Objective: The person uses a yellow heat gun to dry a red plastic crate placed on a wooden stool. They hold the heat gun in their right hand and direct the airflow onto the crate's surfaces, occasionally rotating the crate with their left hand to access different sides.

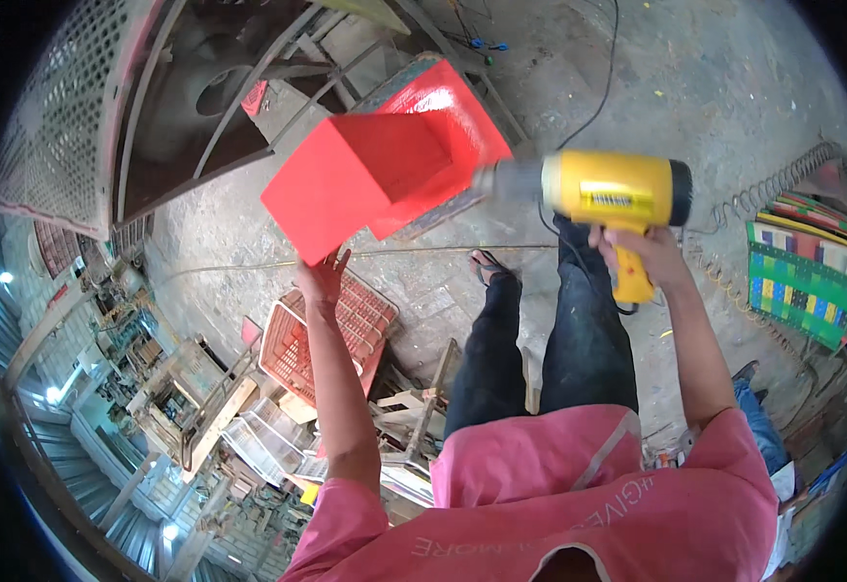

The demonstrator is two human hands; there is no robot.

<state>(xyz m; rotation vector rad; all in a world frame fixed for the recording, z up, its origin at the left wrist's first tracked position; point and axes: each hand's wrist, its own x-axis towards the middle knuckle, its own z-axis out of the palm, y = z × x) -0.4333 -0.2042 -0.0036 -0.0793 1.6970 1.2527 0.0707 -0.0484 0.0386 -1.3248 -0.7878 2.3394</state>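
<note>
In my right hand (pixel 642 254) is a yellow heat gun (pixel 598 184), gripped by its handle. Its metal nozzle points left toward a glossy red sheet piece (pixel 448 121) that lies on a raised flat support. A red box-like form (pixel 331 184) with a square face stands out from that sheet toward me. At the lower edge of this form is my left hand (pixel 323 281), fingers spread and bent upward against it. Whether the fingertips press on it or only rest there, I cannot tell. The nozzle is smeared by motion and appears close to the sheet's right edge.
A red plastic crate (pixel 356 320) lies on the floor below my left hand. Far left stands a perforated panel (pixel 65 126) on a metal frame. Colourful sheets (pixel 802 272) and a coiled hose (pixel 782 179) are at the right. The black cord (pixel 603 87) runs across the concrete floor.
</note>
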